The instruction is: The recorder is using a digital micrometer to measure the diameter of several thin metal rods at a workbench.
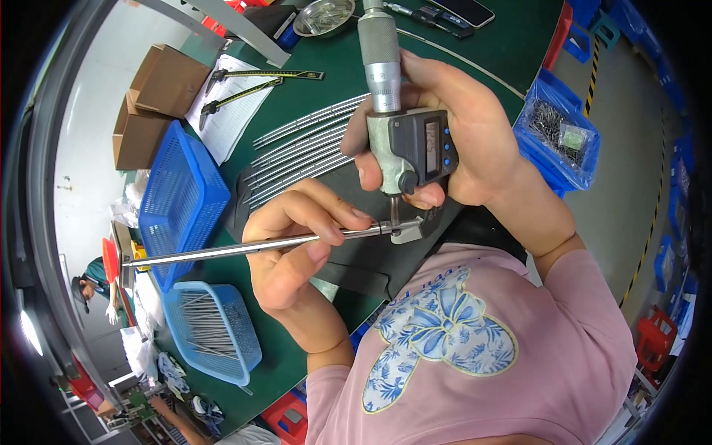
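Observation:
My right hand [467, 126] is wrapped round a digital micrometer [406, 148], its knurled thimble pointing up and its small display turned toward me. Between the thumb and fingers of my left hand [289, 245] is a thin metal rod [215, 256], which reaches far out to the left. The rod's right end lies in the micrometer's jaw gap, by the measuring spindle; whether both faces touch it I cannot tell. Behind my hands, several similar metal rods [297, 152] lie side by side on a dark mat [348, 259].
A blue basket [182, 196] and a light blue basket [248, 348] of rods stand at left on the green table [278, 371]. Two calipers [259, 74] rest on paper. At the back are a metal bowl [302, 26] and a phone [471, 10]; a blue bin [591, 167] of small parts stands right.

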A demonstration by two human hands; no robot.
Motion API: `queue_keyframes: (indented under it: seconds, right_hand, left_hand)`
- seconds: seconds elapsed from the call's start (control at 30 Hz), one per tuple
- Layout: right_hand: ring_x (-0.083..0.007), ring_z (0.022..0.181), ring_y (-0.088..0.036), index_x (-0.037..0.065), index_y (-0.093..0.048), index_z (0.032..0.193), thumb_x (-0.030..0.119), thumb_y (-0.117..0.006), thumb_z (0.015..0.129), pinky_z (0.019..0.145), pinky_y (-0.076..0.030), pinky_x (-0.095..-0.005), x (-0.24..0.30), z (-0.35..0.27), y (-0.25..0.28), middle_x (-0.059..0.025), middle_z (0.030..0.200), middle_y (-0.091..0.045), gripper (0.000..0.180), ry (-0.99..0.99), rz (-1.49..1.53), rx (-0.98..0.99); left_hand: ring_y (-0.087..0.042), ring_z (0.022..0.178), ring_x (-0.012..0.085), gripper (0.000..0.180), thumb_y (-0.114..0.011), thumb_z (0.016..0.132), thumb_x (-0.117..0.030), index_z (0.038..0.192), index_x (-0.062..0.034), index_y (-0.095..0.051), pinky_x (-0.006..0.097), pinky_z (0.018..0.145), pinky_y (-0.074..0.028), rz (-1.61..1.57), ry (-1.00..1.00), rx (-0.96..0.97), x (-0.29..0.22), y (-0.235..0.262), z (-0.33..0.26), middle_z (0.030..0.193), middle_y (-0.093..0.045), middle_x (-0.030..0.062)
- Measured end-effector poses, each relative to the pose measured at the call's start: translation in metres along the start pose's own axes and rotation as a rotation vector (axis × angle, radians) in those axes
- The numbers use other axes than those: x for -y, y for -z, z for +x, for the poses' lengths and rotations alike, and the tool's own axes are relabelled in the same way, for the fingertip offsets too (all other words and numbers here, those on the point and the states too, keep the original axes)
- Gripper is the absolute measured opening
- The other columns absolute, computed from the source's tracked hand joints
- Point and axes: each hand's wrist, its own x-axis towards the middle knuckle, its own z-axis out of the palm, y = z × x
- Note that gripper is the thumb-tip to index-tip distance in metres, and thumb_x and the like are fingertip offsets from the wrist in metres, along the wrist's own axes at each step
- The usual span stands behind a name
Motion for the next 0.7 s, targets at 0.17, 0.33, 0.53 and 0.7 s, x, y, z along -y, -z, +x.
queue_keyframes:
  seconds: [0.17, 0.33, 0.53, 0.7]
  right_hand:
    - [-0.0146, 0.03, -0.042, -0.009, -0.053, 0.081, 0.052, -0.023, 0.082, 0.027, -0.037, -0.021, 0.0003, 0.0012, -0.0049, -0.0195, 0.063, -0.055, 0.068, 0.011, -0.093, -0.05]
    - [-0.0129, 0.033, -0.047, -0.006, -0.055, 0.079, 0.047, -0.034, 0.082, 0.029, -0.037, -0.0193, -0.0045, 0.0006, 0.0016, -0.0163, 0.063, -0.058, 0.057, 0.044, -0.001, -0.004]
    - [-0.0119, 0.033, -0.046, -0.005, -0.056, 0.076, 0.044, -0.036, 0.082, 0.029, -0.036, -0.0185, -0.0034, 0.0007, -0.0012, -0.015, 0.061, -0.058, 0.053, 0.048, -0.016, -0.009]
    - [-0.0104, 0.033, -0.046, -0.003, -0.056, 0.074, 0.045, -0.042, 0.08, 0.028, -0.035, -0.0172, -0.0037, 0.001, -0.0031, -0.0131, 0.059, -0.057, 0.051, 0.062, -0.059, -0.031]
  left_hand:
    - [-0.056, 0.071, 0.0249, 0.014, -0.048, 0.056, -0.005, 0.066, 0.0037, -0.052, 0.03, 0.068, -0.044, 0.024, -0.004, 0.02, -0.0003, 0.0014, 0.0002, 0.075, -0.054, 0.0194]
    - [-0.056, 0.072, 0.0245, 0.014, -0.048, 0.056, -0.005, 0.067, 0.0038, -0.052, 0.029, 0.069, -0.044, 0.011, -0.009, 0.046, -0.0001, 0.0026, 0.0015, 0.076, -0.054, 0.0194]
    - [-0.056, 0.073, 0.0245, 0.015, -0.048, 0.057, -0.005, 0.068, 0.0038, -0.052, 0.03, 0.069, -0.044, 0.017, -0.002, 0.052, 0.0003, 0.003, 0.0014, 0.076, -0.054, 0.0192]
    - [-0.056, 0.073, 0.0241, 0.015, -0.048, 0.057, -0.005, 0.069, 0.0037, -0.052, 0.029, 0.069, -0.044, 0.007, 0.0, 0.043, 0.0001, 0.0022, 0.0016, 0.076, -0.054, 0.0191]
